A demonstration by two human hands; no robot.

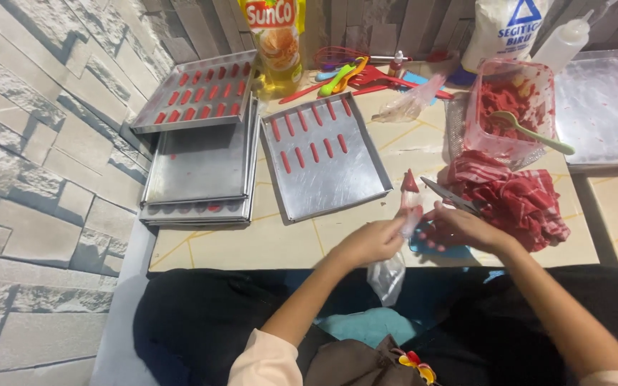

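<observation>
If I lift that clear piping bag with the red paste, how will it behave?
Probably floppy: the piping bag is thin clear plastic, its empty tail hanging limp below the left hand. Likely tip-heavy, since the paste sits near the tip. Squeezing may push paste out.

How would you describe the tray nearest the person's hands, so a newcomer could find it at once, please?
Start from the stack of metal trays by the stone wall. Just to its right, a single baking tray lies flat on the floor, ahead of the left hand. Unlike the fuller tilted tray, it holds only two short rows of red strips.
</observation>
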